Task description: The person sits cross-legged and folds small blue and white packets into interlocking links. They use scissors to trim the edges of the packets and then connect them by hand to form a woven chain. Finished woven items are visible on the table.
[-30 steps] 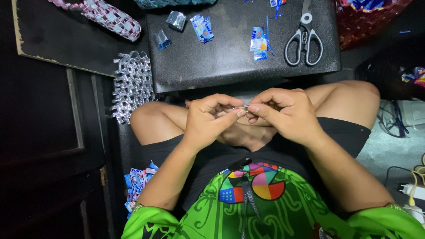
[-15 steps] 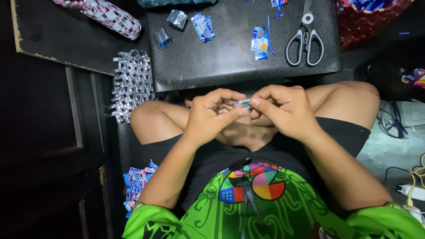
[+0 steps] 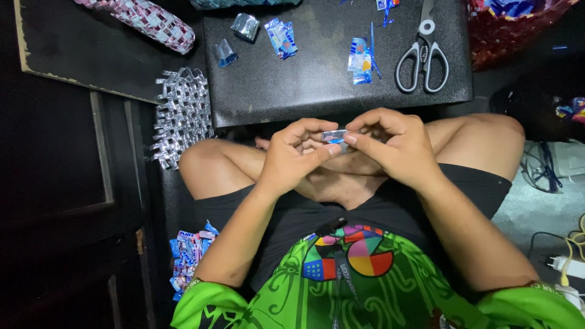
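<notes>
left hand (image 3: 298,155): fingers curled in tight, thumb and forefinger pinched narrow on small folded wrapper strip (image 3: 334,135), silver w/ blue. right hand (image 3: 390,143): same, fingertips closed on other end of strip, thumb pressed along it. strip held between both hands, above crossed legs, just in front of near edge of black board (image 3: 317,91).

on board: black-handled scissors (image 3: 422,56) at right, blades pointing away, handles toward body. blue/white/yellow wrapper piece (image 3: 359,61) near centre, thin blue offcut beside it. blue-white wrapper piece (image 3: 282,38) further left. two silver foil bits (image 3: 245,25) toward far left corner, well apart from hands.

left of board: woven silver mat (image 3: 181,116) of folded wrappers, zigzag links, lying flat, touching knee side. far left top: woven pink/white roll (image 3: 143,18) on dark panel.

by left hip: loose pile of blue/red/white wrappers (image 3: 190,251) on floor.

top right: red woven basket (image 3: 515,27), blue wrappers inside, count cannot tell. right edge: white cables and plug (image 3: 563,265) on floor.
</notes>
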